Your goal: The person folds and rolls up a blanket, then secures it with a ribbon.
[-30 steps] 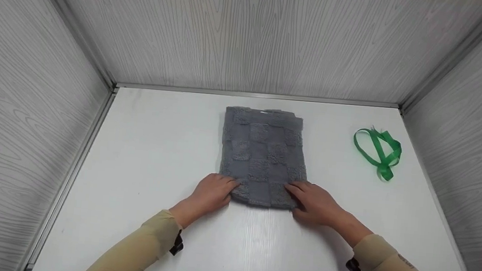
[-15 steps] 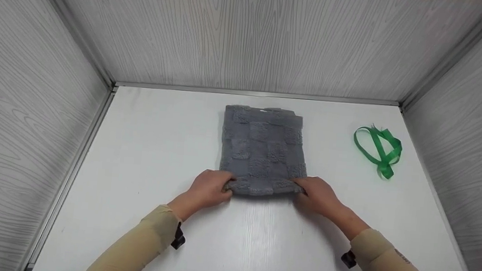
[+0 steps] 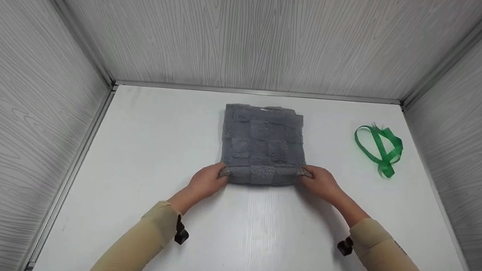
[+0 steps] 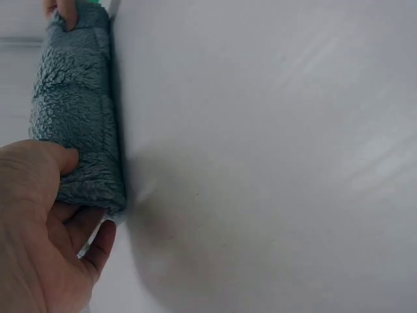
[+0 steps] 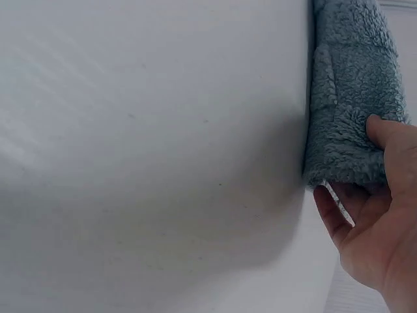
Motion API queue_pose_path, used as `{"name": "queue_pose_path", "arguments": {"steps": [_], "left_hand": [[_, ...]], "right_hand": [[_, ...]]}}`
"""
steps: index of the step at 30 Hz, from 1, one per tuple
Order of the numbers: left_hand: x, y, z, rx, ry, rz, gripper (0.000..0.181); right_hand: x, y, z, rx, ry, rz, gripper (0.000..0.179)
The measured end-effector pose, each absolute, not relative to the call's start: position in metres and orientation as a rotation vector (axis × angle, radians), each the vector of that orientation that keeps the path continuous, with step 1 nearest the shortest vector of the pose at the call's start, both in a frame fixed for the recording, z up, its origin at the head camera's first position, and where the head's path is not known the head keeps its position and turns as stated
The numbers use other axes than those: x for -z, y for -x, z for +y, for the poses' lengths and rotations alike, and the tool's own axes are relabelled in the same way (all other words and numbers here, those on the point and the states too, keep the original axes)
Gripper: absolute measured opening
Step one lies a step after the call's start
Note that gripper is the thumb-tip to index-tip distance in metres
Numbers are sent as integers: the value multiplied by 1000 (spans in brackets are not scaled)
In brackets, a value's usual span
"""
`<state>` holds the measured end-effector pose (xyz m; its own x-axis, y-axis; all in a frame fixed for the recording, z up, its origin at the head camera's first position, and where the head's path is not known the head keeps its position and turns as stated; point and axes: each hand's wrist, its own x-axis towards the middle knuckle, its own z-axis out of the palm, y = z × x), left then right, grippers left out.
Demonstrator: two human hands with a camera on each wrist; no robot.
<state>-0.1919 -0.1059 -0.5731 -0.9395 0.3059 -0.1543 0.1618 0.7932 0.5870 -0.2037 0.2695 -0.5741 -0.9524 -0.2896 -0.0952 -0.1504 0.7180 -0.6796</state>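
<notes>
A grey checked towel (image 3: 262,137) lies on the white table, its near end rolled into a thick fold. My left hand (image 3: 207,179) grips the left end of that roll; in the left wrist view the thumb presses the plush side of the towel (image 4: 75,117) while fingers curl beneath its end. At the opposite end my right hand (image 3: 322,184) holds the roll the same way. Seen from the right wrist, the thumb of the right hand (image 5: 384,195) sits on the towel (image 5: 355,85) with fingers underneath.
A loosely looped green ribbon (image 3: 379,152) lies on the table (image 3: 158,137) to the right of the towel. Grey wood-grain panels (image 3: 249,36) wall in the back and both sides.
Both hands have moved away from the person, rolling the towel's near edge over. The towel's flat part has become shorter; the ribbon stays where it was.
</notes>
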Motion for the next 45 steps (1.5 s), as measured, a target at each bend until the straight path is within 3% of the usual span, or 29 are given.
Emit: {"name": "queue_pose_path", "arguments": {"steps": [4,12,23,33,38,45], "left_hand": [[571,205,-106,-1044,-204,2637,16],[573,224,-100,-1141,-38,2598,25],[572,230,-88,-896,98,2685,31],[575,231,-82,-858,70,2802,32],[570,225,-74,-690,-195,2991,43],[572,199,-68,-74,-1136,3009,59]], "right_hand": [[577,212,269,1178,230,2694,26],[581,217,263,1349,-15,2619,36],[584,216,257,1280,-117,2673,28],[584,219,251,1242,-166,2721,23],[585,221,251,1215,-162,2732,22],[585,223,253,1211,-166,2718,22]]}}
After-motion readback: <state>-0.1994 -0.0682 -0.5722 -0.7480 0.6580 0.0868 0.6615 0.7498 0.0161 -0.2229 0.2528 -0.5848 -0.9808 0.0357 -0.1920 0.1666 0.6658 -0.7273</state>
